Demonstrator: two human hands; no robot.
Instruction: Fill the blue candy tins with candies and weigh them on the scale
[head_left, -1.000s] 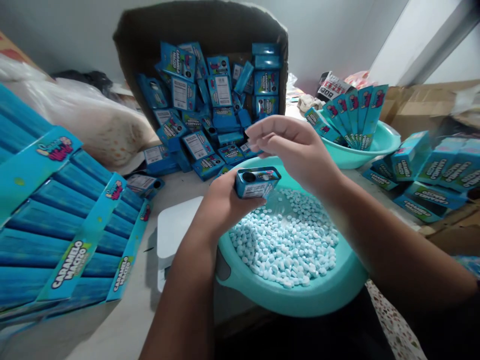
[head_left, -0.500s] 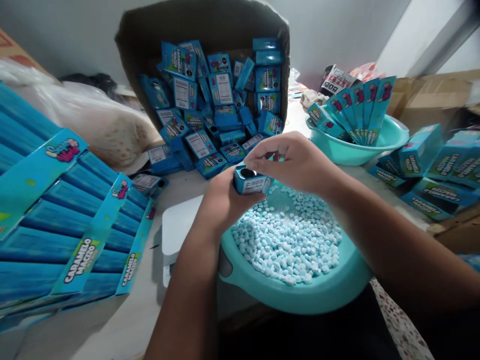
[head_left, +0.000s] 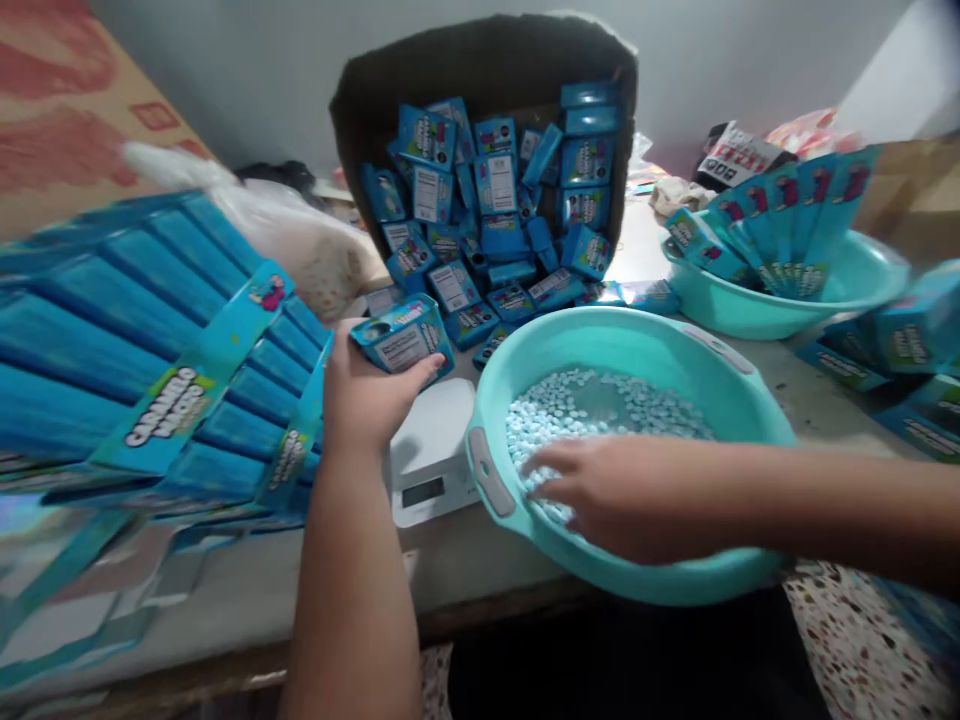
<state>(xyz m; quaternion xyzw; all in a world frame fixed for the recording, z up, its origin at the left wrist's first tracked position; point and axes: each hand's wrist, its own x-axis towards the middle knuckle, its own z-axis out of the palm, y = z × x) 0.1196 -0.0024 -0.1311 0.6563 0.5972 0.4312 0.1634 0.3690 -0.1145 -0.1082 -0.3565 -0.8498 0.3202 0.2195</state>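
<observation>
My left hand [head_left: 364,395] is wrapped round a small blue candy box [head_left: 409,348], above and behind the white kitchen scale [head_left: 435,435]. A dark round hole shows in the box's top. My right hand [head_left: 626,495] reaches into the turquoise basin [head_left: 630,575], its fingers apart at the pale blue candies [head_left: 544,415]. Its palm side is hidden from view. The scale stands just left of the basin, and its small display is dark.
A cardboard carton [head_left: 480,60] at the back holds many blue candy boxes [head_left: 499,180]. On the left stand large blue display packs [head_left: 172,400]. At the right, a second turquoise basin [head_left: 750,310] holds fanned packs, with more blue boxes [head_left: 919,330] beside it.
My left hand has moved left with the candy box, away from over the basin. My right hand has left the box's top and gone down into the candies. The view has shifted.
</observation>
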